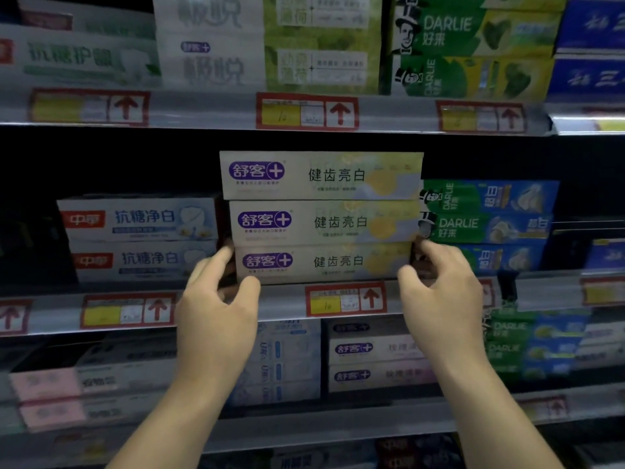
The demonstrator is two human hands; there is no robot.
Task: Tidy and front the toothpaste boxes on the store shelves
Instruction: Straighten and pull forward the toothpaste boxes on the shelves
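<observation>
The left hand [216,299] pinches the left end of the stack of three long pale toothpaste boxes with purple labels [321,221] on the middle metal shelf [280,301]. The right hand [439,289] grips its right end. I think they are lining it up. Next, pull both ends forward evenly.

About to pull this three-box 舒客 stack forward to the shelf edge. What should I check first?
1. Left hand grips the left end of the bottom 舒客 box: ok.
2. Right hand grips its right end: ok.
3. Box ends flush: not ok; the top 舒客 box reaches further left than the middle 舒客 box.
4. Printed faces forward and upright: ok.
5. Stack sits above its price tag: ok.
6. Space behind the stack: cannot tell, too dark.
</observation>
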